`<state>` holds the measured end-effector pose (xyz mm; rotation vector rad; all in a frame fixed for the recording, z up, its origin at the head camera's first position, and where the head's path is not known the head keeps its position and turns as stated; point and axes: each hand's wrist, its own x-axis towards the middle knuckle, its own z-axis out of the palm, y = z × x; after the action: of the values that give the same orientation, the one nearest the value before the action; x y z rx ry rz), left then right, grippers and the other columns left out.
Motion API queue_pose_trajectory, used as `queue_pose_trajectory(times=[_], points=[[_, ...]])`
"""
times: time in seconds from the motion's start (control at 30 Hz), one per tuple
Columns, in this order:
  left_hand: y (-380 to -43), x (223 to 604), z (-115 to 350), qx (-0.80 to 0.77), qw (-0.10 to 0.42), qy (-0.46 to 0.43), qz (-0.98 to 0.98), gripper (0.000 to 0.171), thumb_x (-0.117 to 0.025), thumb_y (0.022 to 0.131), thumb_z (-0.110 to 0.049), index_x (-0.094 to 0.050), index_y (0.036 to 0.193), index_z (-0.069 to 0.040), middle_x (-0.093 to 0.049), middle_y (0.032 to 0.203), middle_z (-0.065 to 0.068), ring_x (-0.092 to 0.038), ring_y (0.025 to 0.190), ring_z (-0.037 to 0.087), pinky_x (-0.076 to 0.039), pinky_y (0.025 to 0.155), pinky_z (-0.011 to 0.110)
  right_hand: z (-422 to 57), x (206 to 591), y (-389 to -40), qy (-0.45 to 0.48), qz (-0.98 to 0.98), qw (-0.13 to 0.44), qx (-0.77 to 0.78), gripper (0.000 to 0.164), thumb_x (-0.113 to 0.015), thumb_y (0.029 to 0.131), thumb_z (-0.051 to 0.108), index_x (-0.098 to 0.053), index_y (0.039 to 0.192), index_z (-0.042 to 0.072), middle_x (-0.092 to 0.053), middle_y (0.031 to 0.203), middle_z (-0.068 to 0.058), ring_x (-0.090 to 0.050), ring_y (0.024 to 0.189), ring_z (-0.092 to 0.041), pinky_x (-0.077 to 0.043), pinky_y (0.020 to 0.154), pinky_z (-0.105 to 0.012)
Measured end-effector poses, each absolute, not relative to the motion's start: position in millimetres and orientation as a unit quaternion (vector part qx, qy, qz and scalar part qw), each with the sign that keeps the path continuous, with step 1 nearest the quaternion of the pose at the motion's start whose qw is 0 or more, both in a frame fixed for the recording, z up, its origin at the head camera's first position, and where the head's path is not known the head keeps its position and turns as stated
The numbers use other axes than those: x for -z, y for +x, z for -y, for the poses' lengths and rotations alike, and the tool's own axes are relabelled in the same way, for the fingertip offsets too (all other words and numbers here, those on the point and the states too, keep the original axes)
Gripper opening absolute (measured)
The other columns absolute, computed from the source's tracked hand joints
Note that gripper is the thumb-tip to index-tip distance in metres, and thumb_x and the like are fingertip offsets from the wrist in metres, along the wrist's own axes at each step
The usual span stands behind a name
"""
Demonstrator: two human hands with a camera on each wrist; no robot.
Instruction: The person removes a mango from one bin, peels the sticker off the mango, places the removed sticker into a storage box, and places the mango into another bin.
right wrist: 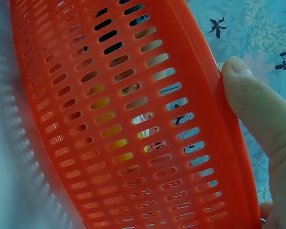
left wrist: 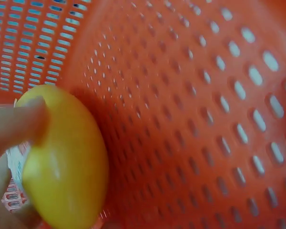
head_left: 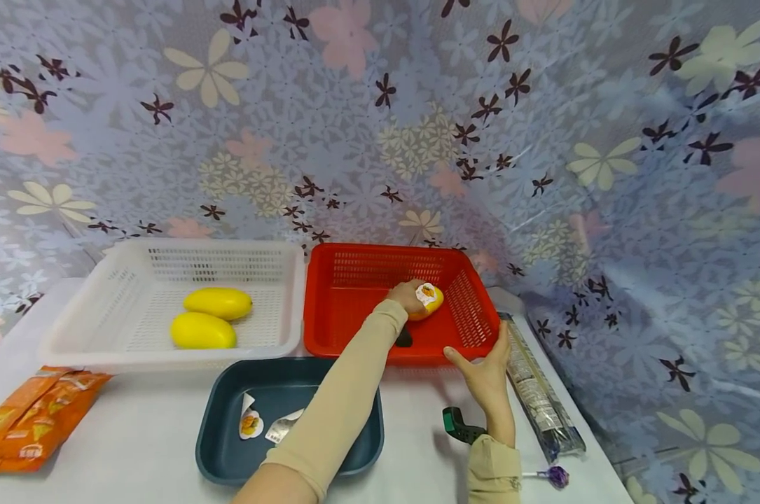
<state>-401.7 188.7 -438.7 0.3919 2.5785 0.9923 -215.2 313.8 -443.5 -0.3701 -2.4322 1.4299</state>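
Inside the red basket [head_left: 348, 336], my left hand [head_left: 406, 295] grips a yellow mango [head_left: 431, 302] near the right wall. On the mango is a white sticker [head_left: 426, 294] with an orange picture. The left wrist view shows thumb and fingers around the sticker side of the mango, its smooth yellow side facing the perforated wall. My right hand [head_left: 489, 378] touches the basket's front right corner with thumb and fingers spread apart. In the right wrist view its thumb [right wrist: 250, 95] lies against the rim, and yellow shows through the basket slots.
Two yellow mangoes [head_left: 203, 330] lie in a white basket [head_left: 272, 280] on the left. A dark blue tray [head_left: 211, 427] in front holds peeled stickers [head_left: 251, 423]. An orange packet [head_left: 36, 420] lies far left; a long clear-wrapped pack [head_left: 540, 392] and a lollipop [head_left: 557, 477] lie right.
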Motion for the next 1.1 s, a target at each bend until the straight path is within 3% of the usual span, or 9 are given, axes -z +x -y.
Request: queue_pose_trajectory(times=[0.13,0.3,0.53,0.8,1.1], points=[[-402,441,-189,-0.368,0.176,0.142,-0.902,0.077,-0.075,0.08,-0.012,-0.042,0.148,-0.025,-0.051,0.143,0.009,-0.053,0.123,0.026,-0.047,0.098,0.038,-315,443,-216,-0.135,0.849,0.131,-0.494,0.12,-0.077,0.081,0.033,0.015,0.154,0.015,0.012,0.162,-0.015,0.001,0.149,-0.042,-0.011,0.114,-0.067],[-398,436,-181,-0.36,0.158,0.152,-0.907,0.069,-0.074,0.081,-0.018,-0.047,0.144,-0.027,-0.054,0.14,0.009,-0.053,0.122,0.026,-0.047,0.097,0.037,-315,440,-214,-0.141,0.851,0.119,-0.492,0.12,-0.076,0.082,0.034,0.018,0.154,0.017,0.015,0.162,-0.013,0.002,0.149,-0.041,-0.012,0.114,-0.067],[-387,423,-168,-0.396,0.15,0.182,-0.887,0.069,-0.068,0.085,-0.017,-0.041,0.148,-0.028,-0.047,0.147,0.01,-0.048,0.127,0.028,-0.043,0.098,0.039,-315,441,-215,-0.135,0.851,0.121,-0.493,0.12,-0.076,0.082,0.033,0.017,0.154,0.017,0.015,0.162,-0.014,0.003,0.149,-0.042,-0.01,0.114,-0.067],[-375,406,-150,-0.469,0.168,0.186,-0.847,0.066,-0.067,0.086,-0.02,-0.043,0.147,-0.026,-0.05,0.142,0.011,-0.055,0.098,0.022,-0.05,0.069,0.029,-312,443,-215,-0.136,0.854,0.11,-0.489,0.119,-0.075,0.083,0.035,0.02,0.153,0.018,0.016,0.161,-0.015,0.003,0.148,-0.043,-0.011,0.113,-0.068],[-360,367,-126,-0.513,0.131,0.212,-0.822,0.065,-0.067,0.088,-0.02,-0.042,0.148,-0.026,-0.046,0.147,0.01,-0.052,0.114,0.026,-0.045,0.082,0.03,-313,440,-215,-0.135,0.852,0.102,-0.495,0.12,-0.074,0.083,0.037,0.022,0.152,0.018,0.019,0.161,-0.014,0.005,0.148,-0.043,-0.01,0.114,-0.068]])
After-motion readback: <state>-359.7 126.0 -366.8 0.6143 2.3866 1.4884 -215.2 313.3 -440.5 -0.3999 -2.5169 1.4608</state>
